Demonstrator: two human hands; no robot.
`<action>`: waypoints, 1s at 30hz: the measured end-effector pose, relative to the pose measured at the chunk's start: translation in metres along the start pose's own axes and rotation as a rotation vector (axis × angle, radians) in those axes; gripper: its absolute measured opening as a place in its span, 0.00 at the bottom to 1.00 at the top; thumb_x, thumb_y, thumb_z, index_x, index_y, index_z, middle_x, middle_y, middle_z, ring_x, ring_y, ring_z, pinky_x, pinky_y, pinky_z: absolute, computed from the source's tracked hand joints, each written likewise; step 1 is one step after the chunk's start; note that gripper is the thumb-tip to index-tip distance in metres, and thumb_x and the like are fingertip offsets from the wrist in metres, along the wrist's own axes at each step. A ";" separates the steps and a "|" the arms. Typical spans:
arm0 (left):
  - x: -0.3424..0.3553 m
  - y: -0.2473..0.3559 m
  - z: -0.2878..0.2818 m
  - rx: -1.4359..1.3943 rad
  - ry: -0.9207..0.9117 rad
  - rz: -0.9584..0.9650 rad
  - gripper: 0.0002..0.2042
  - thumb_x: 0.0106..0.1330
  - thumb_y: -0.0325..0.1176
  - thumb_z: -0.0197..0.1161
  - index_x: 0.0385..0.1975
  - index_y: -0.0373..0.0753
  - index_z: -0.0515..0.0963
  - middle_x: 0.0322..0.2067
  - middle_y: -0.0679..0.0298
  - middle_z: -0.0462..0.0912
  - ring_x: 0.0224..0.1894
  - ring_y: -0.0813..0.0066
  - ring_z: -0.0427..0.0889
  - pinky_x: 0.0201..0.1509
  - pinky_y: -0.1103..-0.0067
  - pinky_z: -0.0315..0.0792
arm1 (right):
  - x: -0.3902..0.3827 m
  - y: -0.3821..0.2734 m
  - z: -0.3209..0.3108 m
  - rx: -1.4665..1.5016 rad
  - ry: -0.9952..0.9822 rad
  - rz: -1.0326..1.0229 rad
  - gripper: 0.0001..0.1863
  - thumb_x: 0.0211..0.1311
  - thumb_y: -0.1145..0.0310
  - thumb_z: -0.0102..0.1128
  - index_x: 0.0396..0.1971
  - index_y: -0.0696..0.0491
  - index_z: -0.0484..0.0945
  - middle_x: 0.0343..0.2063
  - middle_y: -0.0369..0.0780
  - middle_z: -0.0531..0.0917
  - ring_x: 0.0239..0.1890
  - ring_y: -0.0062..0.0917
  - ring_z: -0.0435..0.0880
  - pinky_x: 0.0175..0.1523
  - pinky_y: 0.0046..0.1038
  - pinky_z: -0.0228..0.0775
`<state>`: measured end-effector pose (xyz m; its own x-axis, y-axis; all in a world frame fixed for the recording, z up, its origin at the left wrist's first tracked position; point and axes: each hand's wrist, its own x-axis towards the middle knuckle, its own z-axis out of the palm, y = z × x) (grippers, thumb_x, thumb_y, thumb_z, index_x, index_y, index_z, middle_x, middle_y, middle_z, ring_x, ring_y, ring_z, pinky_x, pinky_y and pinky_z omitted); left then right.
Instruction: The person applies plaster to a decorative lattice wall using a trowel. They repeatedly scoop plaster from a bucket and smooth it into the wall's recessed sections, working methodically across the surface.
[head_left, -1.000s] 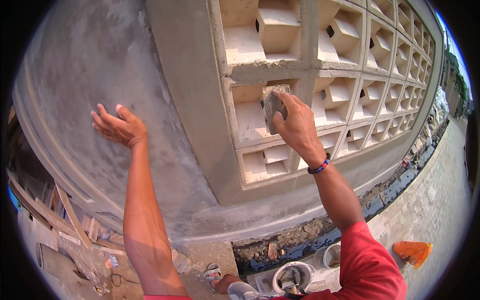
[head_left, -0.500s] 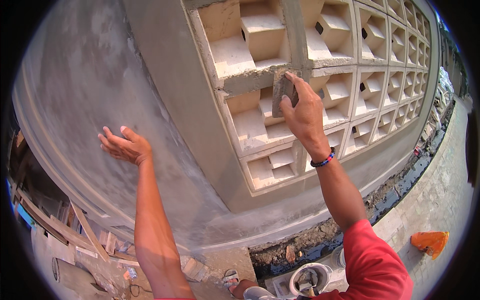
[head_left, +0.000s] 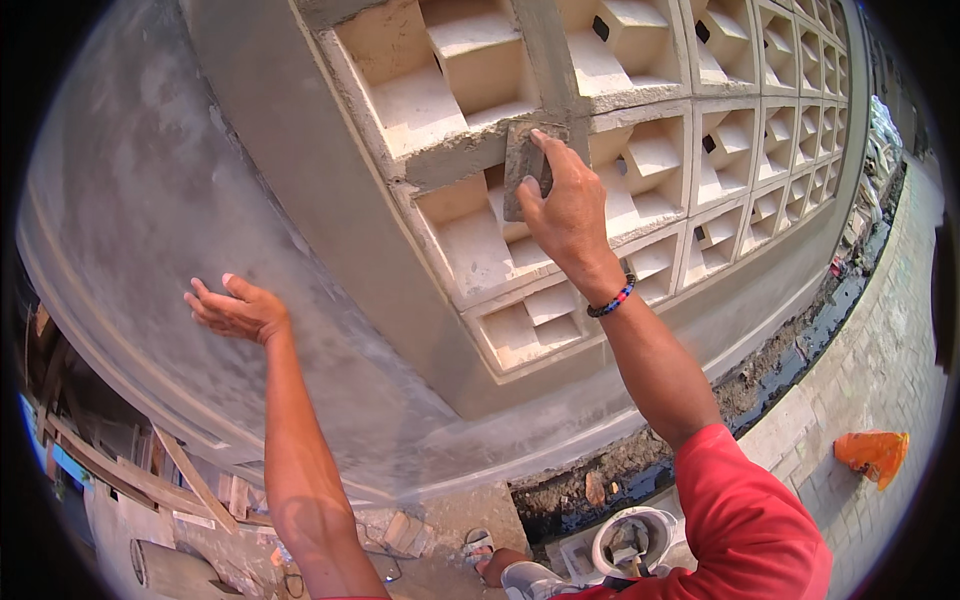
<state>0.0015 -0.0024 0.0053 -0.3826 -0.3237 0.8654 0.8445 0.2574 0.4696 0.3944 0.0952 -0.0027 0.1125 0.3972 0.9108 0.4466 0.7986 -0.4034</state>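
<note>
My right hand [head_left: 575, 215] grips a small, cement-coated plastering float [head_left: 517, 160] by its back, thumb on one side and fingers on the other. The float lies against the grey mortar joint [head_left: 455, 160] between two rows of cream ventilation blocks [head_left: 735, 150], covering part of one block's opening. Its working face is hidden. To the left, my left hand [head_left: 242, 310] is open and holds nothing, its fingers stretched out in front of the smooth grey plastered wall [head_left: 130, 200]. Whether it touches that wall I cannot tell.
Below the wall runs a ditch [head_left: 640, 490] with dark water. Beside my foot stands a white bucket [head_left: 665, 530] with grey material inside. An orange object [head_left: 872, 457] lies on the paving [head_left: 820, 490] at right. Timber boards [head_left: 195, 475] and a concrete pipe [head_left: 180, 570] are at lower left.
The view has shifted, so the wall and blocks appear further left. My right hand still presses the float near the same mortar joint. My left hand stays open and appears slightly lower.
</note>
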 end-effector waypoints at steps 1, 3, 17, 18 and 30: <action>-0.001 0.001 0.000 0.002 -0.010 -0.006 0.30 0.71 0.47 0.47 0.70 0.41 0.59 0.72 0.46 0.53 0.73 0.41 0.50 0.73 0.51 0.47 | -0.014 -0.002 0.006 0.002 -0.048 -0.013 0.26 0.51 0.75 0.60 0.55 0.58 0.75 0.39 0.50 0.82 0.38 0.47 0.83 0.44 0.42 0.77; -0.001 -0.003 0.000 0.008 -0.013 -0.009 0.30 0.71 0.47 0.47 0.70 0.40 0.59 0.72 0.45 0.53 0.73 0.41 0.50 0.73 0.51 0.47 | -0.026 -0.003 0.003 0.012 -0.220 0.010 0.26 0.52 0.74 0.60 0.55 0.56 0.75 0.40 0.50 0.82 0.39 0.48 0.83 0.45 0.42 0.76; 0.005 -0.016 0.001 0.047 0.013 0.031 0.29 0.71 0.47 0.46 0.69 0.40 0.59 0.71 0.44 0.54 0.73 0.42 0.51 0.73 0.53 0.47 | -0.031 -0.012 0.003 0.130 -0.171 -0.006 0.26 0.52 0.76 0.60 0.54 0.62 0.74 0.38 0.53 0.83 0.39 0.48 0.84 0.45 0.41 0.77; 0.007 -0.014 0.000 0.041 0.014 0.028 0.29 0.71 0.47 0.46 0.69 0.40 0.59 0.71 0.44 0.54 0.73 0.43 0.51 0.73 0.53 0.47 | -0.022 -0.010 -0.002 0.125 -0.082 0.028 0.26 0.52 0.76 0.60 0.54 0.62 0.74 0.38 0.53 0.82 0.39 0.47 0.84 0.45 0.41 0.77; 0.004 -0.010 0.000 0.041 0.027 0.022 0.30 0.70 0.48 0.48 0.69 0.42 0.60 0.71 0.47 0.54 0.73 0.42 0.51 0.73 0.51 0.48 | -0.035 -0.038 0.014 0.153 -0.146 0.022 0.26 0.51 0.76 0.60 0.55 0.60 0.75 0.39 0.52 0.82 0.36 0.46 0.83 0.43 0.41 0.76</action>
<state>-0.0080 -0.0065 0.0037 -0.3533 -0.3416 0.8709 0.8363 0.3019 0.4577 0.3611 0.0578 -0.0203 -0.0141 0.4674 0.8840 0.3045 0.8441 -0.4414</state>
